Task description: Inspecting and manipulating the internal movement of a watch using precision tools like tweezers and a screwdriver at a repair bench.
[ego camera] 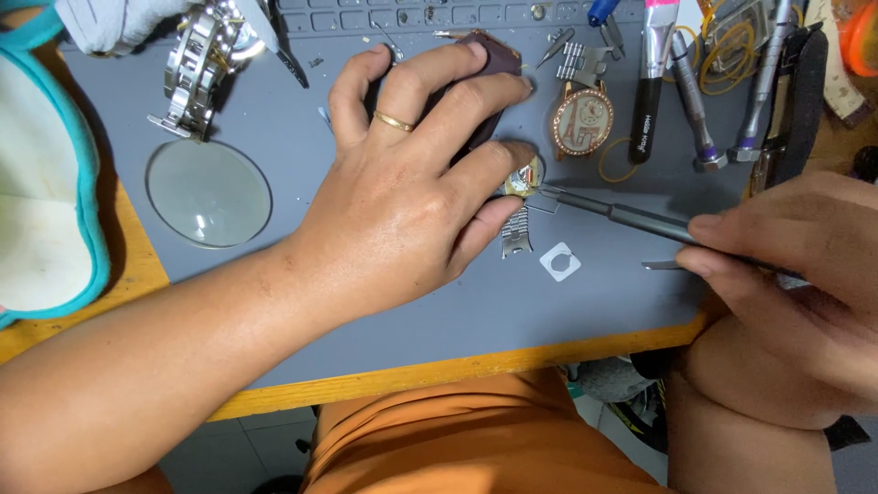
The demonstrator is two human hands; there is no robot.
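Note:
My left hand (412, 174) presses down on a dark maroon block (489, 69) on the grey work mat (366, 320), its thumb and forefinger pinching a small gold watch case (523, 178) with a silver bracelet link (517, 233) hanging below. My right hand (796, 265) grips a slim dark screwdriver (622, 215), whose tip touches the small watch's edge. A gold ring sits on my left hand's finger.
A round glass lens (208, 192) and a steel bracelet watch (197, 69) lie at the left. A rose-gold watch face (582, 119), a black pen-like tool (651, 82), metal drivers (690, 101), rubber bands and a white square spacer (560, 262) lie right. Teal-edged cloth (46, 183) covers the left edge.

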